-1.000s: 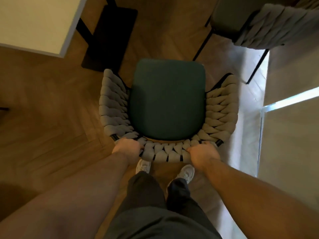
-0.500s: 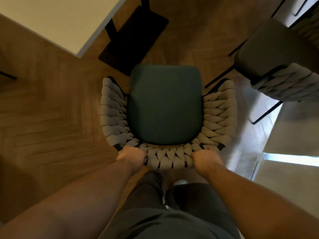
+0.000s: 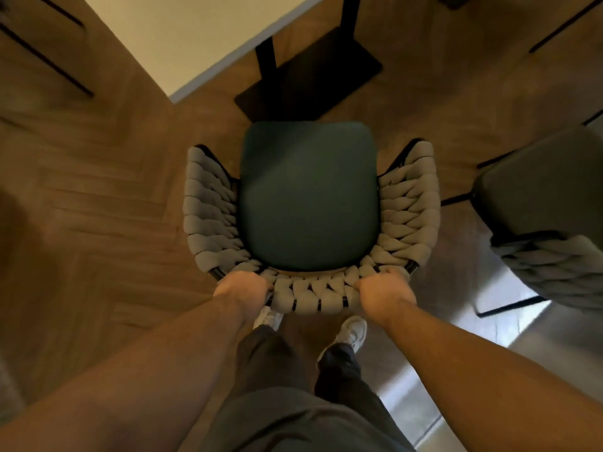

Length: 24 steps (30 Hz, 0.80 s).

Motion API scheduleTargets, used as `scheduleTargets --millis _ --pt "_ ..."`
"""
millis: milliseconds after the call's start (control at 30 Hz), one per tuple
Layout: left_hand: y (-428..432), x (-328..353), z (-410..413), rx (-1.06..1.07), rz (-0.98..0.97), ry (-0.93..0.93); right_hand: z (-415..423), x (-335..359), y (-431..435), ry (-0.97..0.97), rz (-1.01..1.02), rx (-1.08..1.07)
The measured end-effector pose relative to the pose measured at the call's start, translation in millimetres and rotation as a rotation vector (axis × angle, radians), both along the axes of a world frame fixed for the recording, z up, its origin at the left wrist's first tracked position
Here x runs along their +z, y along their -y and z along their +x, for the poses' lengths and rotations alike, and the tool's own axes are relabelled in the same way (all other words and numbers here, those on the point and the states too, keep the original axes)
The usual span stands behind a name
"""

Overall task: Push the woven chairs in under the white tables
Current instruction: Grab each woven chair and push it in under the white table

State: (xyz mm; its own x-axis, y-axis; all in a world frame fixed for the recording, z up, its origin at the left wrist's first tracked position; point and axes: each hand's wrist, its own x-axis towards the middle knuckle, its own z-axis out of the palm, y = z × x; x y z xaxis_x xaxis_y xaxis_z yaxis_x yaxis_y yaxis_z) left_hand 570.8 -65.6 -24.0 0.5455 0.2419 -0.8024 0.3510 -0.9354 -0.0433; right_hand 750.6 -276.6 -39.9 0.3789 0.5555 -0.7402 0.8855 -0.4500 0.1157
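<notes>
A woven chair [image 3: 308,197] with grey braided back and a dark green seat stands right below me on the wood floor. My left hand [image 3: 241,288] grips the left part of its back rim and my right hand [image 3: 385,291] grips the right part. The seat's front edge reaches the black base plate [image 3: 310,79] of a white table [image 3: 195,37], whose corner lies ahead and to the left. The chair's legs are hidden beneath the seat.
A second woven chair [image 3: 548,230] with a dark seat stands close on the right, its black legs on the floor. Thin black legs of other furniture show at the far left [image 3: 45,53] and far right. My feet in white shoes are just behind the chair.
The chair and I have moved forward toward the white table, which now fills more of the upper view. The seat front now meets the table's base plate. Both hands keep their grip.
</notes>
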Motion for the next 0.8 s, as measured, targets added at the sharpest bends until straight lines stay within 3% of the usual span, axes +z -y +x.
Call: scheduleTargets --millis 567,800 --pt "47 -6 123 0.157 -0.130 0.087 173 5 -1 -0.002 -0.149 0.196" --pt "41 -13 165 0.351 -0.078 0.034 234 0 -31 -0.030 -0.018 0.398"
